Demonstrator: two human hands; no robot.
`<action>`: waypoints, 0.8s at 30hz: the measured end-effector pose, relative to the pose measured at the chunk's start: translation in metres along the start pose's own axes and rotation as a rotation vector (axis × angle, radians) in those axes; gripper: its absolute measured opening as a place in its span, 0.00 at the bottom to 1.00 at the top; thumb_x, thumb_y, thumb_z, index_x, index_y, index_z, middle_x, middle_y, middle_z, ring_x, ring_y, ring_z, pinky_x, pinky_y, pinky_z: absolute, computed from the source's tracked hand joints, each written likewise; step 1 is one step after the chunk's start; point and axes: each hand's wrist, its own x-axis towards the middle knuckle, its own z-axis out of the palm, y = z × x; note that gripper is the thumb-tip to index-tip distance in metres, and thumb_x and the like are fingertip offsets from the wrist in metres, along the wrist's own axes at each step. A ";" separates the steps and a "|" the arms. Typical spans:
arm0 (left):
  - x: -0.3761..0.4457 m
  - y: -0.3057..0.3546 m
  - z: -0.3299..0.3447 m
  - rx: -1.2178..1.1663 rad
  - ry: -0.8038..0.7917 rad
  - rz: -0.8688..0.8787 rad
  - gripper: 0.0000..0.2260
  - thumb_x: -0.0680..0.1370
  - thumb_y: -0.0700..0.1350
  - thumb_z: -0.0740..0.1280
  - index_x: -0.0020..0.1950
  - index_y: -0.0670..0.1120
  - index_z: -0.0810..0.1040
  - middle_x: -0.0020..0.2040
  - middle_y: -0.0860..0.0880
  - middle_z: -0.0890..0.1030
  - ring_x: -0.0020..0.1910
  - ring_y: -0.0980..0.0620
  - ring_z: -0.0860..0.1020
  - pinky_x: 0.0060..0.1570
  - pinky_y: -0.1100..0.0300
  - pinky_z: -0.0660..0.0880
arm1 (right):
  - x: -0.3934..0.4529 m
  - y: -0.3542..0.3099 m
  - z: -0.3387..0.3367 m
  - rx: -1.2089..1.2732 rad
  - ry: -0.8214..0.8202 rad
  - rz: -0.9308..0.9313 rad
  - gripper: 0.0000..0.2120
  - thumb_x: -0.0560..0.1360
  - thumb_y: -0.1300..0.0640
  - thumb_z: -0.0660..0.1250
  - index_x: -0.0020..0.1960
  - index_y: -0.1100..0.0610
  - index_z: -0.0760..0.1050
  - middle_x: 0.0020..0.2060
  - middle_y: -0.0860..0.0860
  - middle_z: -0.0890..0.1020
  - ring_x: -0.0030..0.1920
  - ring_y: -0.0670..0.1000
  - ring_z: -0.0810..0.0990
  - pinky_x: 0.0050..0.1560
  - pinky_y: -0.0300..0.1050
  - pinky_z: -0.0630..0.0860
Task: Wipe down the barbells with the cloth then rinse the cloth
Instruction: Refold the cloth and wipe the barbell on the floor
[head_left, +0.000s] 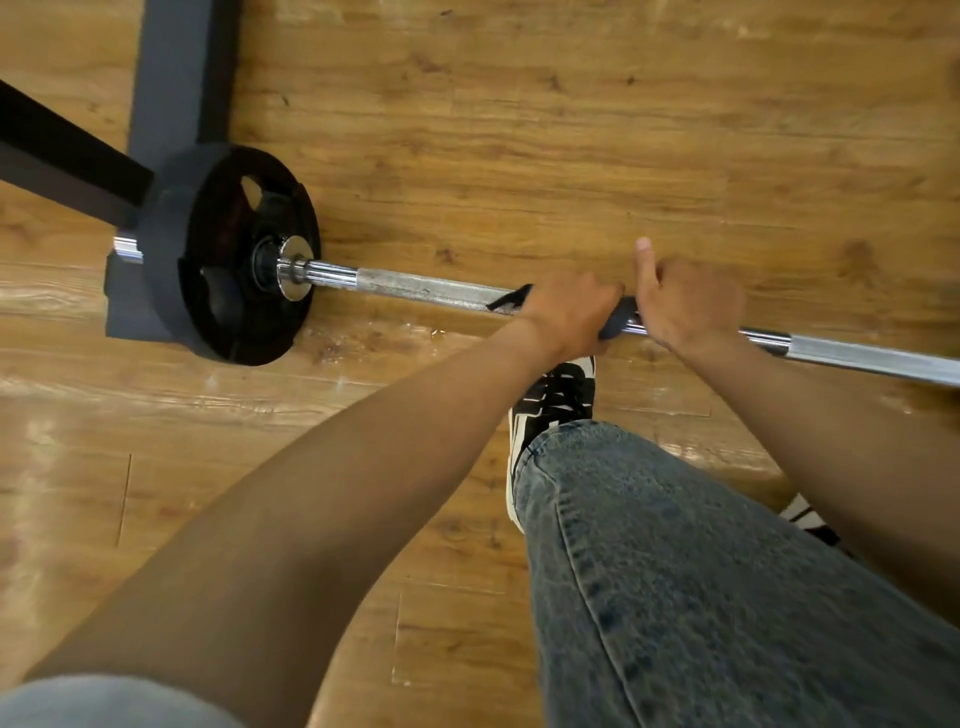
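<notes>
Item: barbell (415, 288), chrome shaft, lying across a wooden floor (519, 130) and running out of view at the right edge; taken here as the landmark for all that follows. At the barbell's left end: a black weight plate (228, 254) on the sleeve, standing on its rim, which appears to keep the shaft raised enough for fingers to pass beneath. Behind that plate, away from the person: a dark grey frame base (176, 78) with a black strut running off to the left. On the barbell's mid-shaft: a dark cloth (615, 322), wrapped about the bar, one loose corner trailing toward the plate. Over the cloth: left hand (569, 317), fingers curled round cloth and shaft together, a closed grip that presses fabric to metal on all sides, judged suited to sliding along the bar. Just beside it, on the side away from the plate: right hand (685, 306), fingers curled over the shaft and touching the cloth's near edge, thumb raised free; whether it pinches the cloth or only steadies the bar cannot be told. Beneath the barbell, on the person's side: a black-and-white shoe (550, 400) and a denim-clad leg (675, 571), set close so both arms reach straight down. Wiping judged under way; rinsing not yet begun.
</notes>
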 end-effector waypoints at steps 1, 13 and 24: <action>-0.009 -0.016 0.001 0.038 0.005 -0.019 0.16 0.78 0.57 0.70 0.61 0.49 0.76 0.52 0.48 0.83 0.51 0.44 0.82 0.42 0.54 0.70 | -0.006 -0.009 0.003 0.006 0.065 -0.050 0.39 0.85 0.38 0.38 0.41 0.59 0.79 0.35 0.59 0.78 0.38 0.59 0.75 0.43 0.50 0.67; -0.052 -0.099 0.010 0.137 0.064 -0.115 0.19 0.75 0.64 0.70 0.59 0.54 0.79 0.47 0.50 0.83 0.47 0.45 0.82 0.43 0.55 0.71 | -0.021 -0.049 0.016 0.028 0.118 -0.153 0.31 0.87 0.44 0.44 0.37 0.60 0.72 0.26 0.53 0.69 0.30 0.57 0.74 0.36 0.48 0.69; -0.062 -0.126 0.006 -0.044 0.093 -0.002 0.38 0.73 0.81 0.49 0.49 0.49 0.79 0.36 0.54 0.75 0.38 0.49 0.78 0.35 0.56 0.65 | -0.014 -0.060 0.012 0.074 0.060 -0.121 0.38 0.86 0.40 0.36 0.32 0.59 0.72 0.28 0.55 0.73 0.31 0.55 0.74 0.41 0.49 0.67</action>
